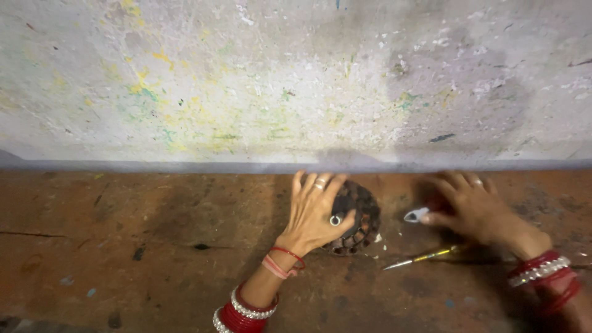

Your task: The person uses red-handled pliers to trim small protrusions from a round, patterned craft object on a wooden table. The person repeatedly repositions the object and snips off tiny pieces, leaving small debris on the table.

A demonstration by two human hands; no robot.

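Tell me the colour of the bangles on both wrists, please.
Red, with silvery beaded ones between, on the left wrist and right wrist; head view.

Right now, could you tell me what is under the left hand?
The left hand lies on a dark round scaly object resting on the brown floor. The part beneath the palm is covered.

Brown floor (123, 246) bears scaly dome (361, 216), brush (422, 256).

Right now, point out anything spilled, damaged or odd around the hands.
Small white chips lie scattered on the worn brown floor beside the round, dark scaly object under the left hand. The grey wall is paint-splattered.
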